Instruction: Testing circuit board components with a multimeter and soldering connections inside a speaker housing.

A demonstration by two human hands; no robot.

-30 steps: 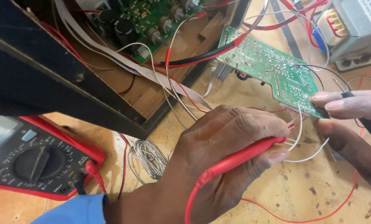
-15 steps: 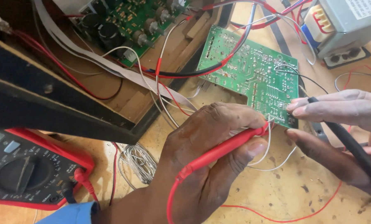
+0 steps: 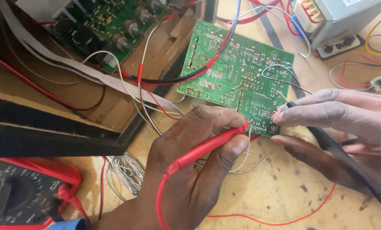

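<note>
Down in the lower left corner we're keeping the red meter (image 3: 15,196) parked within glancing range, its red lead plugged in and running up toward the middle. Just right of it a little coil of bare wire (image 3: 126,170) is sitting on the wooden bench (image 3: 284,200).

In the lower middle, our left hand (image 3: 190,170) is pinching the red probe (image 3: 207,147) pen-style between thumb and forefinger, wrist resting low, probably for steadiness, tip touching the bottom edge of the green board (image 3: 237,72). That board is lying solder side up in the upper middle, tilted against the open cabinet, which looks like the reason its joints are reachable.

On the right, our right hand (image 3: 339,123) is gripping the black probe (image 3: 339,151), fingers stretched flat and pointing left, tip meeting the board's lower right corner.
</note>
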